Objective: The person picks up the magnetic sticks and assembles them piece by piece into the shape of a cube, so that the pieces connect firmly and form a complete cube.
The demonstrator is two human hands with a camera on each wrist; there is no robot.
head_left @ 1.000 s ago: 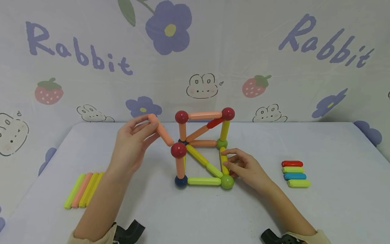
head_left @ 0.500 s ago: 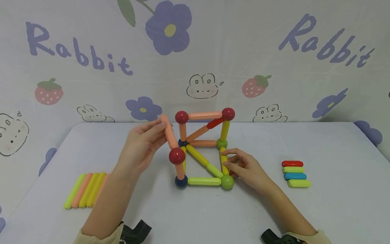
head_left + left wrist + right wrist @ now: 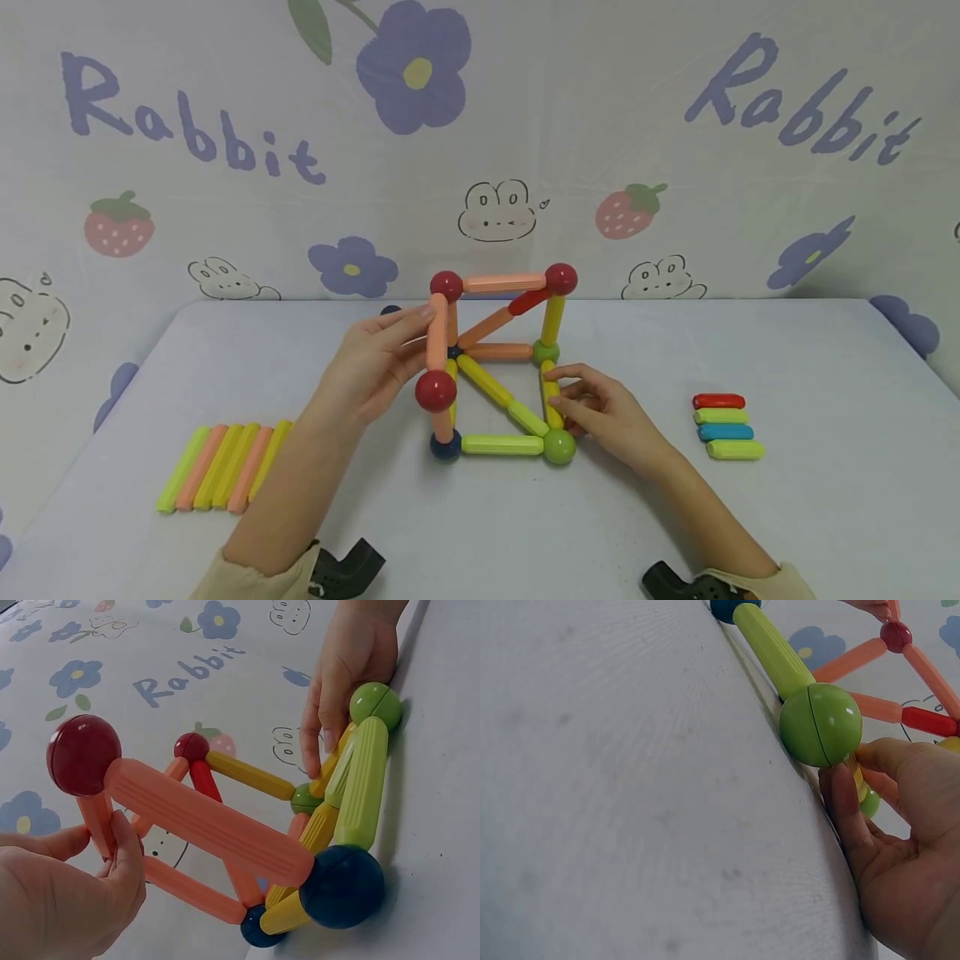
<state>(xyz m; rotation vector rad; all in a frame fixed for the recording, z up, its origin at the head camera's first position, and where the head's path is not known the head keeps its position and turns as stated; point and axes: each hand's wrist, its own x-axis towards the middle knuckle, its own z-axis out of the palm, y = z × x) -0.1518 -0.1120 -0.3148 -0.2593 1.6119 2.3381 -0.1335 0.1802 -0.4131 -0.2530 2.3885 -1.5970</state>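
Observation:
My left hand (image 3: pixel 375 362) pinches an orange stick (image 3: pixel 437 337) between thumb and fingers. One end of this stick meets the front red ball (image 3: pixel 436 392); its far end overlaps the back-left red ball (image 3: pixel 447 285) in the head view, and whether they touch I cannot tell. Both belong to a box-like frame of sticks and balls on the table. At the frame's right side my right hand (image 3: pixel 611 421) grips a yellow base stick (image 3: pixel 551 396), beside the front green ball (image 3: pixel 821 724). Beneath the front red ball, an orange upright leans from the dark blue ball (image 3: pixel 342 886).
A row of long sticks (image 3: pixel 204 468), green, orange and yellow, lies left, partly behind the left forearm. Several short sticks (image 3: pixel 726 432) are stacked in a row at right. A dark ball (image 3: pixel 390 309) shows behind the left hand. A printed cloth (image 3: pixel 525 125) hangs behind the table.
My left hand has moved right with the orange stick, swinging it to point toward the back-left red ball. The front red ball has shifted slightly down and left. My right hand stays put.

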